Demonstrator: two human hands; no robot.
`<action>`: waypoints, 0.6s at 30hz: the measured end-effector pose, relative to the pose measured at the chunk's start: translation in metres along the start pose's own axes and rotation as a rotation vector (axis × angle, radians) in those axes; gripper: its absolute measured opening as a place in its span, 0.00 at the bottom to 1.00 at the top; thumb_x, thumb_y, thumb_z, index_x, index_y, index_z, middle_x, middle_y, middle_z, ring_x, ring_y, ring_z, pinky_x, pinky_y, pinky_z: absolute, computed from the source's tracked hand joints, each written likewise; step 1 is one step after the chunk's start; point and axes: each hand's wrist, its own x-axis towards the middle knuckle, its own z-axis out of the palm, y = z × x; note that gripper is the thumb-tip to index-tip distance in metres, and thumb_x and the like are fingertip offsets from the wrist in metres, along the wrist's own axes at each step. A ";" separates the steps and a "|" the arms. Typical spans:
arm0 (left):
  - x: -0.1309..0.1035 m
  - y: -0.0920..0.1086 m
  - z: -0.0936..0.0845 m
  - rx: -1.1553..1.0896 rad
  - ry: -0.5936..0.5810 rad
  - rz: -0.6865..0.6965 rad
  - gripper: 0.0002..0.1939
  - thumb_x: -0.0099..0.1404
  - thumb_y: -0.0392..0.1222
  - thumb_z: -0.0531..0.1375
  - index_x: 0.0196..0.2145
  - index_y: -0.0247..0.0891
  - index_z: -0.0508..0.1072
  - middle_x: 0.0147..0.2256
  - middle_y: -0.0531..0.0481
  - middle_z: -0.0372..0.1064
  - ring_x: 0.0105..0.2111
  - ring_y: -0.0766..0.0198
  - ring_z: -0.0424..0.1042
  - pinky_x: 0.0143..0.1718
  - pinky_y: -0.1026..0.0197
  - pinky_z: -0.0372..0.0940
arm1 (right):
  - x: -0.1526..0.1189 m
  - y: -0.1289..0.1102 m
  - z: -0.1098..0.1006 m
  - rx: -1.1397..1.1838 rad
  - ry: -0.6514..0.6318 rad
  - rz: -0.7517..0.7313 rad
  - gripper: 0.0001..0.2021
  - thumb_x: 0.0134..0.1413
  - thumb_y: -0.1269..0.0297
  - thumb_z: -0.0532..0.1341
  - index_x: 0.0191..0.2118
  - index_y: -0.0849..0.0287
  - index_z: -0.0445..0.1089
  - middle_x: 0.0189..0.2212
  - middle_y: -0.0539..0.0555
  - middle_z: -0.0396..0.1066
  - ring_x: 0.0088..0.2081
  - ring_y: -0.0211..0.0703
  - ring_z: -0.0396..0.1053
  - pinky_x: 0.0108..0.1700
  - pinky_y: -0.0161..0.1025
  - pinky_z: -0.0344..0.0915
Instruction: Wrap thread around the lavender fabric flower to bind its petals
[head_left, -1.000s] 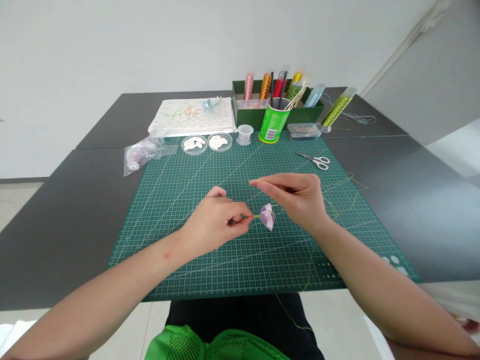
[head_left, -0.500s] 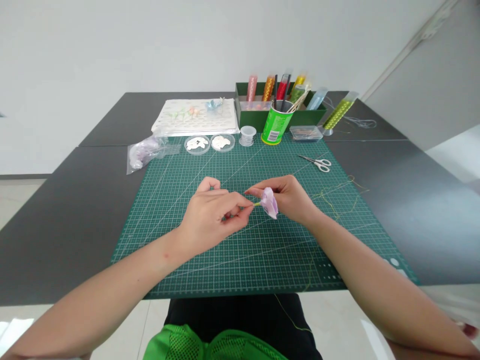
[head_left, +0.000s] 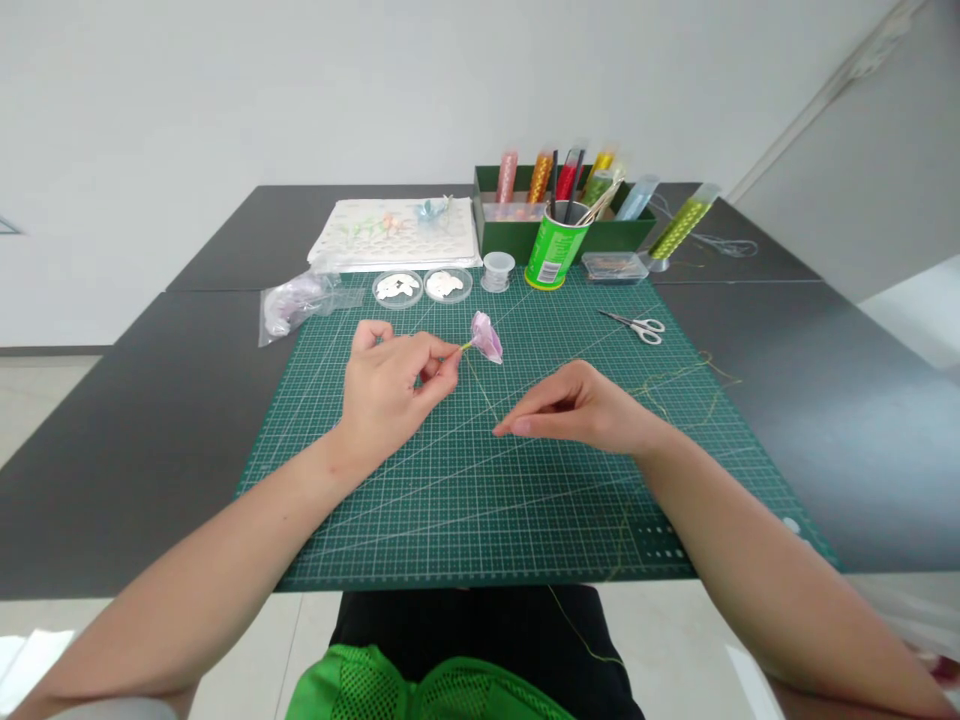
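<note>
Left hand [head_left: 397, 385] pinches stem [head_left: 466, 347]; right hand [head_left: 585, 408] pinches thread [head_left: 481, 388], running toward 5 o'clock. Advisable: even, light tension; stem steady; fingers clear of petals [head_left: 487, 340].

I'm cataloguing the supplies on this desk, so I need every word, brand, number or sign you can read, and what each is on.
No text reads clearly enough to quote.
Green can: a barcode shows, but any digits or small print are too blurred to read.
Cutting mat: small pale marks near its lower right corner, too small to make out.
</note>
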 end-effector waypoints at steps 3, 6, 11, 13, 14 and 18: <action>-0.001 -0.002 0.003 0.039 -0.028 0.065 0.11 0.70 0.42 0.59 0.30 0.45 0.77 0.19 0.59 0.71 0.19 0.66 0.64 0.43 0.51 0.57 | -0.003 -0.007 0.000 0.088 -0.045 -0.076 0.07 0.57 0.64 0.69 0.36 0.59 0.85 0.15 0.47 0.66 0.17 0.29 0.45 0.19 0.35 0.41; -0.004 -0.003 0.008 0.062 -0.096 0.124 0.11 0.70 0.39 0.58 0.30 0.43 0.76 0.19 0.59 0.71 0.20 0.66 0.66 0.43 0.52 0.56 | -0.006 -0.011 0.001 0.123 -0.045 -0.116 0.06 0.57 0.65 0.70 0.37 0.58 0.85 0.13 0.46 0.63 0.16 0.29 0.45 0.18 0.35 0.40; -0.009 -0.002 0.013 0.098 -0.218 0.235 0.10 0.72 0.39 0.57 0.33 0.42 0.75 0.20 0.59 0.71 0.21 0.67 0.65 0.41 0.54 0.55 | -0.010 -0.011 0.001 0.071 0.075 -0.144 0.07 0.57 0.61 0.70 0.38 0.56 0.86 0.15 0.48 0.69 0.16 0.30 0.50 0.18 0.35 0.43; -0.011 0.000 0.013 0.117 -0.247 0.311 0.11 0.73 0.39 0.56 0.33 0.41 0.74 0.19 0.59 0.69 0.20 0.68 0.63 0.39 0.54 0.54 | -0.010 -0.010 0.001 0.041 0.140 -0.161 0.08 0.57 0.58 0.70 0.37 0.55 0.86 0.18 0.50 0.74 0.17 0.32 0.54 0.18 0.35 0.47; -0.012 0.001 0.013 0.122 -0.257 0.346 0.11 0.74 0.39 0.55 0.33 0.41 0.73 0.19 0.59 0.69 0.20 0.68 0.62 0.39 0.55 0.54 | -0.010 -0.010 0.000 0.030 0.167 -0.176 0.09 0.57 0.57 0.70 0.37 0.55 0.86 0.19 0.51 0.76 0.17 0.32 0.58 0.19 0.35 0.50; -0.016 0.008 0.014 0.117 -0.242 0.464 0.13 0.76 0.36 0.54 0.32 0.39 0.71 0.19 0.60 0.67 0.20 0.68 0.61 0.38 0.57 0.55 | -0.009 -0.007 -0.001 0.051 0.232 -0.247 0.08 0.57 0.57 0.71 0.37 0.53 0.86 0.26 0.53 0.81 0.23 0.37 0.71 0.23 0.34 0.63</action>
